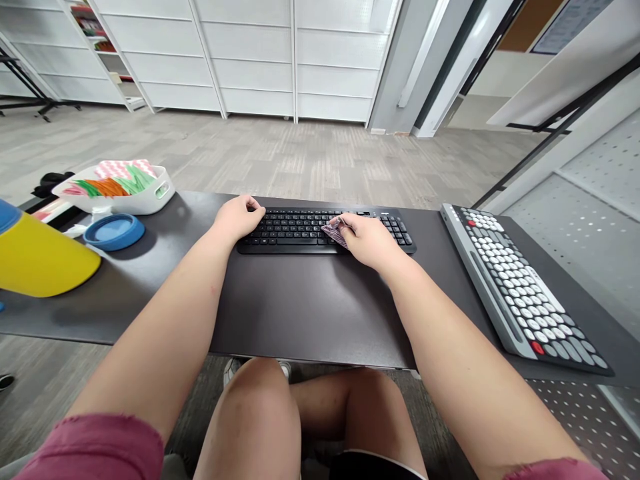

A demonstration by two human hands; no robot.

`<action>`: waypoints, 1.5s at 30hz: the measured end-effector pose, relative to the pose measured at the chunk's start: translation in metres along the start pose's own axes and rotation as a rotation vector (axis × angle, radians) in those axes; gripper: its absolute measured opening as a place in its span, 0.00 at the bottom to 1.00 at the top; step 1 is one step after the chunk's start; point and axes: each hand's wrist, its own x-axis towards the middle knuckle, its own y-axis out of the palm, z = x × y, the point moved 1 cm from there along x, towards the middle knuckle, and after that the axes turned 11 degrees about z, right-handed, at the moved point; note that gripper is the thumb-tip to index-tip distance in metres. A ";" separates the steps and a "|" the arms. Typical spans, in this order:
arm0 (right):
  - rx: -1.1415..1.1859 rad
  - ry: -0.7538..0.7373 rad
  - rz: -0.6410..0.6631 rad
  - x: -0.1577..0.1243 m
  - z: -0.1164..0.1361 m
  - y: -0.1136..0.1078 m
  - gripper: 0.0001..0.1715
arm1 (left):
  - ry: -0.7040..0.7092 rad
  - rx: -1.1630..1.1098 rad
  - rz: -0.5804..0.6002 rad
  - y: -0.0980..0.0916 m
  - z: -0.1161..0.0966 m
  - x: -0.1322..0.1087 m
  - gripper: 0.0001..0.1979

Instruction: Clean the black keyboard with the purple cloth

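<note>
A black keyboard [295, 233] lies flat near the far edge of the dark table. At its upper left corner, my left hand [239, 217] is closed, thumb and fingers curled on the keyboard's end; the fingertips on the far side are hidden. Over the keys right of the middle, my right hand [367, 239] pinches a small dark striped cloth [336, 231]. The cloth touches the keys, and some of it is covered by the fingers.
On the right lies a grey keyboard [520, 287] with round white keys. To the left stand a yellow container [45, 257], a blue lid [114, 232] and a white basket [150, 200] of colourful items. The dark table [310, 307] ends just before my knees.
</note>
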 end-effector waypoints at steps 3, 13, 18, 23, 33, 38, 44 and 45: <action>0.004 -0.003 0.000 0.001 -0.001 0.000 0.20 | 0.003 0.031 0.010 0.001 0.001 0.001 0.09; -0.005 -0.003 -0.003 0.001 -0.002 0.001 0.20 | 0.004 0.035 0.008 0.001 -0.001 -0.001 0.07; -0.001 -0.002 -0.008 0.001 -0.002 0.001 0.19 | -0.004 0.028 0.008 0.000 -0.001 -0.002 0.07; 0.006 -0.007 -0.007 0.000 -0.002 0.001 0.19 | 0.002 0.037 0.006 0.001 -0.001 0.000 0.07; 0.001 -0.009 -0.009 0.000 -0.001 0.000 0.19 | 0.015 0.019 0.000 0.002 0.003 0.003 0.08; 0.003 -0.011 -0.008 0.000 -0.001 0.000 0.18 | 0.016 0.016 -0.001 0.002 0.003 0.003 0.08; 0.011 -0.004 -0.004 0.000 0.000 0.000 0.17 | 0.013 0.018 0.004 0.001 0.002 0.001 0.08; 0.012 -0.005 -0.004 0.000 0.000 0.000 0.17 | 0.012 0.018 0.006 0.001 0.002 0.000 0.08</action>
